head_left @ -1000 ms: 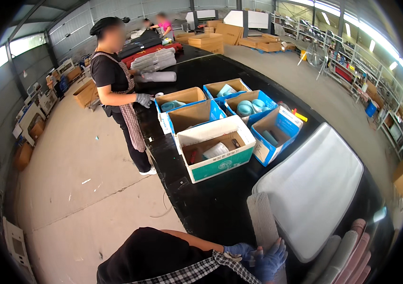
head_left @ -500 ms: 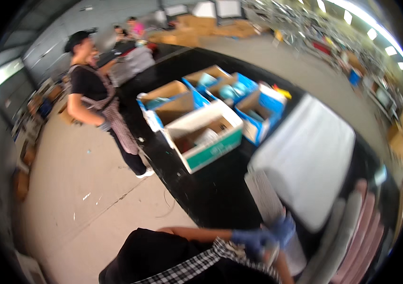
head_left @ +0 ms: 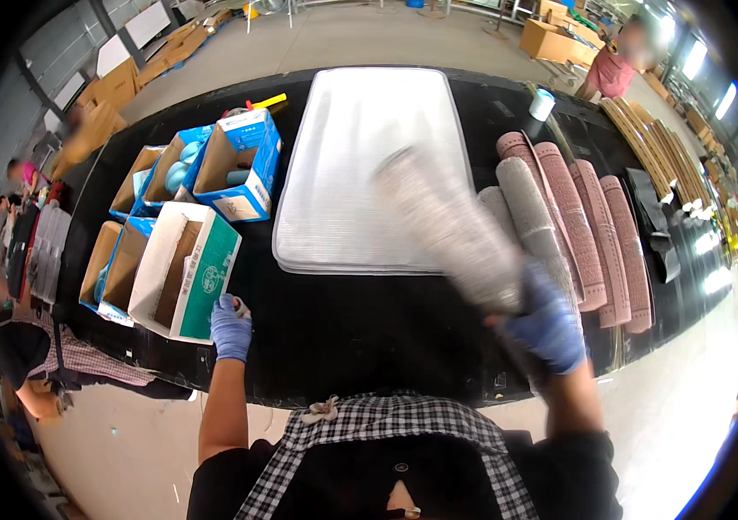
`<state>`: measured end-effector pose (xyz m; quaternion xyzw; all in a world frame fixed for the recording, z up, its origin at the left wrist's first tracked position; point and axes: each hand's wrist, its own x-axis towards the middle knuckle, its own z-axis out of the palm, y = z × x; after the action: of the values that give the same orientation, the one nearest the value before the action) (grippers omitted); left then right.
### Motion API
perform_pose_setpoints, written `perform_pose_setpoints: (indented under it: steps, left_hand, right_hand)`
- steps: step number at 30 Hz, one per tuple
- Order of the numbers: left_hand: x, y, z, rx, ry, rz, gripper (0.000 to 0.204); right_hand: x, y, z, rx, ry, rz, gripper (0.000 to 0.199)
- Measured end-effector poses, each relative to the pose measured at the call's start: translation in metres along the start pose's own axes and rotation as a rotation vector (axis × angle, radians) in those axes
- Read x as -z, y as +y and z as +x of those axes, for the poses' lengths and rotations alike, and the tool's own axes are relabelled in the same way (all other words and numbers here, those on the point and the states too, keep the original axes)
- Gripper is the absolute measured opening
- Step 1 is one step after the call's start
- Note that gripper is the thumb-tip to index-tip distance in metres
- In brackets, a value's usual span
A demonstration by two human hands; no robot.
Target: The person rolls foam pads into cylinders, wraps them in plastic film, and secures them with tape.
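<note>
Right grip [head_left: 547, 328], blue-gloved, clasps blurred grey rolled mat [head_left: 451, 230]; left grip [head_left: 230, 328] curls loosely, touching white-and-green cardboard box [head_left: 200, 277] at black table's [head_left: 352, 329] near edge.

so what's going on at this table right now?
A person in blue gloves stands at a black table. Their right hand grips a rolled grey mat, blurred with motion, lifted over the edge of a flat white mat. Their left hand rests at the corner of an open white and green box. More rolled mats lie to the right, and blue boxes sit to the left. Another person stands at the table's left end.
</note>
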<state>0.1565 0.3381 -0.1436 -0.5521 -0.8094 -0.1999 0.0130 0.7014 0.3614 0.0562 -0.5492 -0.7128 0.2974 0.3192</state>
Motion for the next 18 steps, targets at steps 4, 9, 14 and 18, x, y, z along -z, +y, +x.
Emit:
perform_pose_setpoints:
  steps: [4,9,14,18]
  left_hand:
    - [0.007,0.078,-0.001,-0.295,0.246,0.077,0.047]
    - [-0.009,0.147,0.025,-0.508,-0.164,0.011,0.047]
    - [-0.095,0.181,0.066,-0.786,-0.208,-0.132,0.023]
    - [-0.125,0.166,0.06,-0.809,-0.053,-0.205,0.022]
  right_hand:
    - [0.083,0.042,0.016,-0.162,0.416,-0.188,0.095]
    - [0.089,0.129,0.081,-0.263,0.465,-0.872,0.076]
    - [0.112,0.27,0.071,-0.306,0.114,-0.549,0.058]
    - [0.08,0.217,0.053,0.102,0.459,-1.167,0.044]
